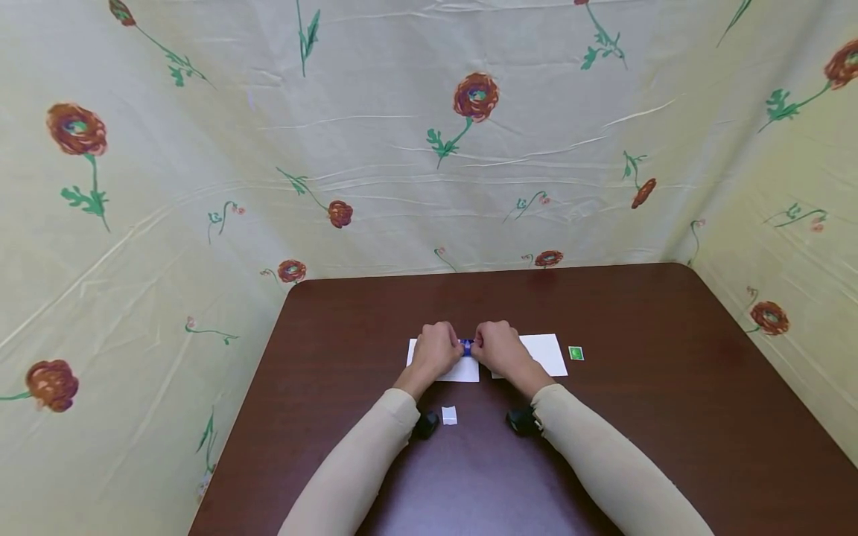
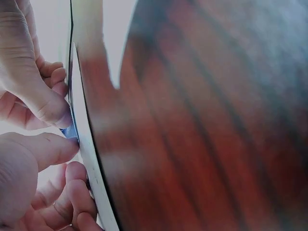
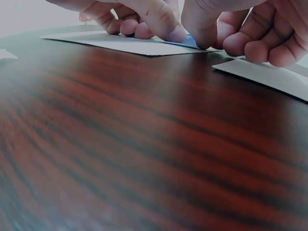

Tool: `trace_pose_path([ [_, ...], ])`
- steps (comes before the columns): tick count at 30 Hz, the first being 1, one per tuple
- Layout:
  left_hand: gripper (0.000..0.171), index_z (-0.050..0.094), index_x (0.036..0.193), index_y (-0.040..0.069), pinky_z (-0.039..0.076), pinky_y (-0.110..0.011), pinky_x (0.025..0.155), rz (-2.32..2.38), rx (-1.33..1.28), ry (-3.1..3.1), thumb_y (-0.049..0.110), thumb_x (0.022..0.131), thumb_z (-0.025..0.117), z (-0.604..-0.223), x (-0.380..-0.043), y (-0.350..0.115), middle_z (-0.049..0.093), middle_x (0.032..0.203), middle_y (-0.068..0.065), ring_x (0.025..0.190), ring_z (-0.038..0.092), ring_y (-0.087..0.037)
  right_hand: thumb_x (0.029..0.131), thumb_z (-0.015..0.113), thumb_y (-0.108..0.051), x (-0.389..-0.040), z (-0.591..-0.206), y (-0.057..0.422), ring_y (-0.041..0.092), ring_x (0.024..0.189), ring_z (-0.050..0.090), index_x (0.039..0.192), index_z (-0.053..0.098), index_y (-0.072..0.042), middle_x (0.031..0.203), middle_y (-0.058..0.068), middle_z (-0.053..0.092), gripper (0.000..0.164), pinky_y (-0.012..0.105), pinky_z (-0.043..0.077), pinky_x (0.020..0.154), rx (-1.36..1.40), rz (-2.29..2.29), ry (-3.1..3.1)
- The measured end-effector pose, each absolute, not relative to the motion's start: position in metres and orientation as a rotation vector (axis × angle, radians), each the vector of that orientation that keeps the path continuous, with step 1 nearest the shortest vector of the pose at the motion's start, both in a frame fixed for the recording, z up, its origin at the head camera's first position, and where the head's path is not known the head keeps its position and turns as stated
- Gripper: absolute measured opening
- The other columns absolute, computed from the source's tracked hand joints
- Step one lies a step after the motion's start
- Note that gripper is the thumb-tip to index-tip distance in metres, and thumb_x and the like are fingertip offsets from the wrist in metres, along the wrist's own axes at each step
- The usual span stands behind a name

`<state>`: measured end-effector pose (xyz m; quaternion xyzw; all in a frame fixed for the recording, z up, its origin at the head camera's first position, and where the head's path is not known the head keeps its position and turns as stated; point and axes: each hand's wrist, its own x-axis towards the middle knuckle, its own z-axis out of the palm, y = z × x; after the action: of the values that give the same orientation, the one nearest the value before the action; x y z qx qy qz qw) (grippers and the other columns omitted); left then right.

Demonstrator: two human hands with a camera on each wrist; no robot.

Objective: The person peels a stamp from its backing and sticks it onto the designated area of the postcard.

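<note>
Blue piece (image 1: 467, 348) pinched by left hand (image 1: 438, 350), right hand (image 1: 499, 348); green square (image 1: 576, 353) beside white card (image 1: 548, 353).

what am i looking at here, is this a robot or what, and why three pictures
There's no robot: these are a person's own bare hands. The wide picture comes from a camera worn on the head, looking forward and down. The two close, tilted ones come from cameras worn on the left and right wrists.

On the dark brown table lie two white cards side by side, a small green-and-white square to their right, and a small white piece nearer the person. The left hand and right hand pinch a small blue piece between them, at the left card.
</note>
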<state>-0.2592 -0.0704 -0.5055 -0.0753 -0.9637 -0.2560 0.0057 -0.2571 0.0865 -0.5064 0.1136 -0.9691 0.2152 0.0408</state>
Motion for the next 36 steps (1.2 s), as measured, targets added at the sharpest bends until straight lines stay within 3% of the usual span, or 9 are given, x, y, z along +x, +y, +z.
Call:
trace_pose_path([
  [4,0.014,0.062,0.08,0.018,0.046,-0.032,0.057,-0.758,-0.242,-3.038,0.022,0.087,0.073,-0.5059,-0.26,-0.0697,0.061,0.074,-0.001,0.064,0.058,-0.019,0.083,0.076,-0.02,-0.2562,-0.5062,0.0857,0.018,0.063,0.055,0.072,0.06,-0.015,0.068,-0.001,0.057,0.02,0.033,0.047,0.059,0.388,0.625,-2.932],
  [11,0.006,0.067,0.087,0.022,0.045,-0.037,0.059,-0.74,-0.239,-3.072,0.022,0.086,0.073,-0.5036,-0.2605,-0.0689,0.066,0.084,-0.002,0.069,0.059,-0.022,0.082,0.074,-0.02,-0.2565,-0.5089,0.0873,0.016,0.069,0.054,0.081,0.072,-0.014,0.073,-0.001,0.059,0.007,0.032,0.048,0.062,0.489,0.567,-2.907],
  [22,0.016,0.068,0.098,0.017,0.046,-0.035,0.06,-0.785,-0.343,-3.097,0.023,0.085,0.075,-0.4997,-0.2592,-0.0727,0.067,0.091,-0.004,0.072,0.058,-0.023,0.081,0.079,-0.027,-0.2551,-0.5038,0.0909,0.018,0.075,0.056,0.093,0.076,-0.012,0.08,0.001,0.065,0.019,0.035,0.052,0.069,0.529,0.521,-2.968],
  [36,0.025,0.071,0.106,0.012,0.048,-0.031,0.065,-0.837,-0.417,-3.131,0.019,0.083,0.075,-0.4973,-0.2592,-0.0776,0.069,0.099,-0.007,0.075,0.059,-0.021,0.082,0.078,-0.029,-0.2532,-0.4996,0.0911,0.019,0.079,0.058,0.099,0.077,-0.013,0.09,0.003,0.07,0.024,0.037,0.054,0.076,0.526,0.489,-3.009],
])
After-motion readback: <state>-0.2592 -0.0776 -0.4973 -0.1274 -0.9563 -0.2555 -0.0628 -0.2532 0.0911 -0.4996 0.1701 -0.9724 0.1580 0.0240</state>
